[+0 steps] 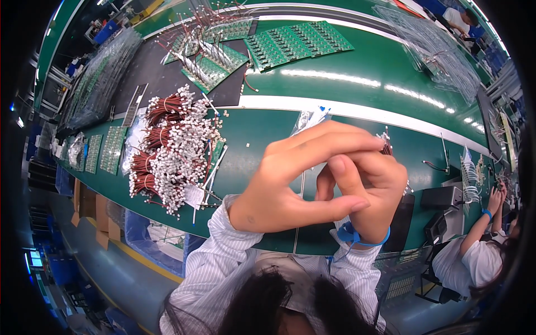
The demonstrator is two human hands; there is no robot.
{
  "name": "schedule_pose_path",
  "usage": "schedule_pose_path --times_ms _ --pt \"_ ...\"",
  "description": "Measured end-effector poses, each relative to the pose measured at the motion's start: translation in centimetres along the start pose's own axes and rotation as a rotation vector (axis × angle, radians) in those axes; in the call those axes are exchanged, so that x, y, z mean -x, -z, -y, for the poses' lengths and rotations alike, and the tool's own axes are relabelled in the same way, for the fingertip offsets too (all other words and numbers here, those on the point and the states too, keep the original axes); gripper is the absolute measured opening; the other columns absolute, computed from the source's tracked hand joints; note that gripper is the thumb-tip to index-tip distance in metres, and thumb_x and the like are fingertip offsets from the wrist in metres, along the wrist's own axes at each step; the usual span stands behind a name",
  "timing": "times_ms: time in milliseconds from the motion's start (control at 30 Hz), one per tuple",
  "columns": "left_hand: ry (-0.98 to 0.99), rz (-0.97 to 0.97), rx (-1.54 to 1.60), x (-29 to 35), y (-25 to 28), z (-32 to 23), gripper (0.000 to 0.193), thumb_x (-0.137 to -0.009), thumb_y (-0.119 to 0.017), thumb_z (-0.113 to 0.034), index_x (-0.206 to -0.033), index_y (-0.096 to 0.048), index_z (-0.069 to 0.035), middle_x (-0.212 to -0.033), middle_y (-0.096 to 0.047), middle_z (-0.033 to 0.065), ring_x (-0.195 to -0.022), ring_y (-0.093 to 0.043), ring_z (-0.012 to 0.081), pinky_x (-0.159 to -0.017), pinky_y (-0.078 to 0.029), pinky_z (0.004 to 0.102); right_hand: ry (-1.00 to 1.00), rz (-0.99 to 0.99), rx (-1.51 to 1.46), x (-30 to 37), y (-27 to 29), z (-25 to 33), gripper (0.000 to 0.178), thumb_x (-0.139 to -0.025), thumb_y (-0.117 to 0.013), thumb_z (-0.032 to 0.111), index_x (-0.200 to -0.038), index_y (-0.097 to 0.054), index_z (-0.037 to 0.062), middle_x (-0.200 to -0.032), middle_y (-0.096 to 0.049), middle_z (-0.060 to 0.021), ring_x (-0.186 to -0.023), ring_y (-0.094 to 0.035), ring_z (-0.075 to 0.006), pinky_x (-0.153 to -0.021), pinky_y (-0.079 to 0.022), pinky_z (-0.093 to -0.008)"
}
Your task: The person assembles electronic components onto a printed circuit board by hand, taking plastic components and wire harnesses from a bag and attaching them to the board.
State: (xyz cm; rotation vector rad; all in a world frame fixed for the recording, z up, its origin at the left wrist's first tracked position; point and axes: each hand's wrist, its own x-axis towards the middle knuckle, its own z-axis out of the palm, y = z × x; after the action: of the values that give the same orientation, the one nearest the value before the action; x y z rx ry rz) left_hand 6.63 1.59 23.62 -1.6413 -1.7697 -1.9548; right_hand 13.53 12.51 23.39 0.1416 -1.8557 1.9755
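Note:
My left hand point(290, 178) and my right hand point(377, 181) meet in front of me, raised above the green bench. The left fingers stretch out across the top of the right hand, and the left thumb reaches to its lower side. On the right hand the fingers curl inward, with the thumb bent towards them. No object shows in either hand. A blue band point(363, 240) circles my right wrist. To the left of my hands lies a large pile of red-brown cable bundles point(173, 148) with white connectors. Behind my right fingers, more cables point(386, 146) show in part.
Green circuit boards point(298, 43) lie beyond the bench's white edge strip, some with wires point(209, 64) standing up. Stacks of clear trays point(100, 78) stand far left and far right point(435, 53). Boxes point(441, 197) sit to the right, near a co-worker point(469, 257).

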Motion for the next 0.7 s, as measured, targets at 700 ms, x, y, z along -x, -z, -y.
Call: schedule_pose_path --times_ms 700 --pt "0.072 -0.008 0.063 0.3 -0.3 -0.4 0.044 -0.070 -0.063 -0.016 -0.106 -0.052 0.008 -0.097 -0.057 0.0198 -0.085 -0.058 0.0250 -0.071 -0.047 0.0301 0.030 -0.065 0.103 0.2 -0.3 -0.2 0.011 -0.070 -0.067 0.004 -0.077 -0.063 -0.0029 -0.063 -0.062 -0.0088 -0.056 -0.061 -0.0139 -0.049 -0.046 -0.0231"
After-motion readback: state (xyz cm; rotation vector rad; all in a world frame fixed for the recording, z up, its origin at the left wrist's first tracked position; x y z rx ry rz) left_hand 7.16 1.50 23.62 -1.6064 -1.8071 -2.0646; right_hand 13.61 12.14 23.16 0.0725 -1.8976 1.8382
